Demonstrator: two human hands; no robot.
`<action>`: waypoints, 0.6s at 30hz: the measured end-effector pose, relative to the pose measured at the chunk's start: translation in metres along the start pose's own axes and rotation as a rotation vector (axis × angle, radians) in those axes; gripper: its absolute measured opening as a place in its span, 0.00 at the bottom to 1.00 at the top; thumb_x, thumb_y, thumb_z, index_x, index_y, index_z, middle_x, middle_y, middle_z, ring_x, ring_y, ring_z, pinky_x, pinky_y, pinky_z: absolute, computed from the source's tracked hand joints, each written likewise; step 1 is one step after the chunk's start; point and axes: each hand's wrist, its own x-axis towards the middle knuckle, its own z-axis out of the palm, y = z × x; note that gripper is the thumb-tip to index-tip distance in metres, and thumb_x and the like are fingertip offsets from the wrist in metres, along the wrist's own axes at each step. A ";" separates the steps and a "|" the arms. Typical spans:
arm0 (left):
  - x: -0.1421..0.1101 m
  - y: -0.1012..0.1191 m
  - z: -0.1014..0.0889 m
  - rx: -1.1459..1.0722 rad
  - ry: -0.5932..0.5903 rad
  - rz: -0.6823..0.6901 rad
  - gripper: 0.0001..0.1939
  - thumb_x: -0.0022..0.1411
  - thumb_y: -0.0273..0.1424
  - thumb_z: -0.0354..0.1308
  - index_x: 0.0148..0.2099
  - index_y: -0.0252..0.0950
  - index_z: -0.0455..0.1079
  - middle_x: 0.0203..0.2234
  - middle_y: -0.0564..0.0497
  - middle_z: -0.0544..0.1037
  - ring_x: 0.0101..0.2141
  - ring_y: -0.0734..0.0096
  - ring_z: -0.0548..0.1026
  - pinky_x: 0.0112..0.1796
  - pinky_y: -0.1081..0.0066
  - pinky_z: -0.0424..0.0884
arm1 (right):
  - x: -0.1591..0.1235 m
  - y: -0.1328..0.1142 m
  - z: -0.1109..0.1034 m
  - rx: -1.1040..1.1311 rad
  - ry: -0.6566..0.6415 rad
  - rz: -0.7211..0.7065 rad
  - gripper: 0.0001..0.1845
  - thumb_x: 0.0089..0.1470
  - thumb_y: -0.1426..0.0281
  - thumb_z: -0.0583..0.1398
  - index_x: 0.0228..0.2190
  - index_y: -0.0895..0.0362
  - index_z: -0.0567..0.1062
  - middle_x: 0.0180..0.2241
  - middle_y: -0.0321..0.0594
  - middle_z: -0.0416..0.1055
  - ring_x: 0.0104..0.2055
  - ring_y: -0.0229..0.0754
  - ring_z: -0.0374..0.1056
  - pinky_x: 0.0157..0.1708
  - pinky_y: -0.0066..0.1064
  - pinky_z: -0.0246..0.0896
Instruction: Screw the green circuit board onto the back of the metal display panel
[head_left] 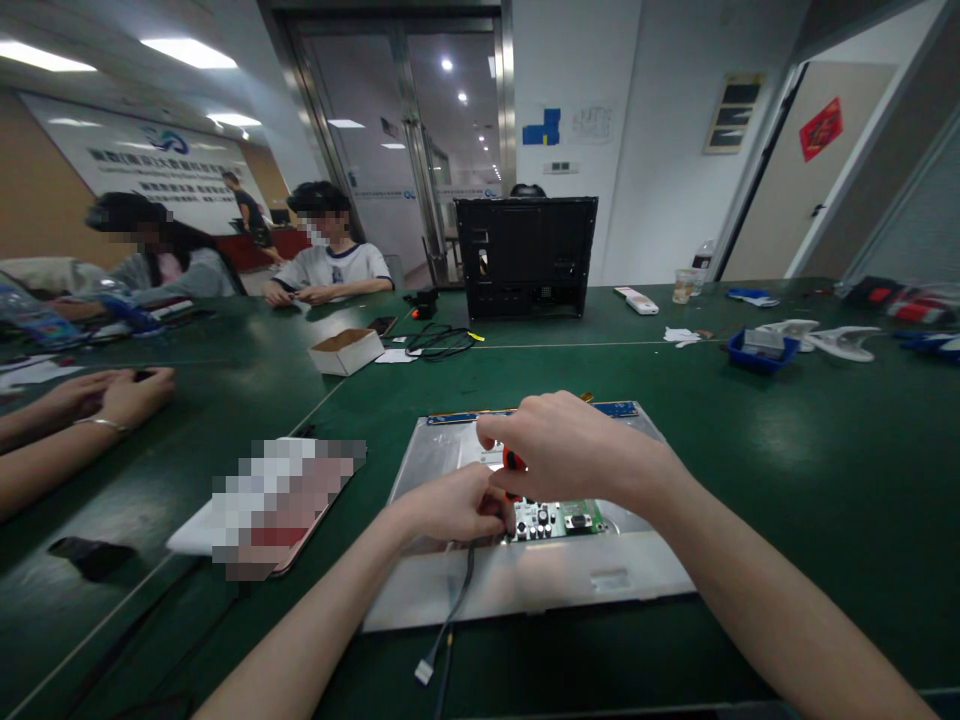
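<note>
Our right hand grips the red tool over the board, our left hand's fingers bunched beside it.

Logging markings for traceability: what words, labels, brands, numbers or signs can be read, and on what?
None legible enough to quote.
Wall sign: logo, characters blurred.
Glass doors: lettering too small.
Red door sign: character blurred.
Wall sheet: too small.
Bottle label: too small.
Circuit board: any print too small.

Right hand gripping red-and-black tool, left hand beside it, green circuit board below.
</note>
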 end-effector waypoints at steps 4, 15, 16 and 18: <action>0.001 -0.003 0.000 0.027 0.016 0.018 0.08 0.51 0.28 0.55 0.35 0.34 0.73 0.23 0.54 0.73 0.24 0.72 0.68 0.24 0.74 0.60 | -0.001 0.001 0.001 0.031 -0.020 -0.016 0.09 0.56 0.66 0.61 0.38 0.57 0.74 0.31 0.41 0.77 0.29 0.42 0.70 0.21 0.30 0.41; 0.002 -0.004 0.000 0.038 -0.001 0.019 0.09 0.54 0.29 0.56 0.35 0.33 0.76 0.23 0.52 0.75 0.24 0.69 0.71 0.24 0.74 0.61 | -0.002 0.000 0.001 0.150 -0.063 -0.133 0.17 0.55 0.72 0.60 0.48 0.58 0.68 0.40 0.42 0.76 0.37 0.43 0.71 0.26 0.29 0.51; 0.002 -0.004 0.000 0.039 0.005 0.014 0.09 0.54 0.29 0.56 0.35 0.33 0.76 0.23 0.52 0.75 0.24 0.69 0.71 0.24 0.74 0.62 | -0.002 0.000 0.001 0.143 -0.066 -0.123 0.17 0.55 0.73 0.60 0.48 0.58 0.68 0.40 0.42 0.76 0.37 0.43 0.71 0.25 0.29 0.50; 0.002 -0.004 0.001 0.054 0.023 -0.002 0.08 0.54 0.29 0.57 0.35 0.34 0.76 0.23 0.52 0.75 0.24 0.69 0.71 0.25 0.74 0.62 | -0.001 -0.001 -0.001 0.113 -0.061 -0.086 0.15 0.56 0.72 0.60 0.46 0.58 0.70 0.38 0.42 0.77 0.35 0.42 0.71 0.23 0.29 0.47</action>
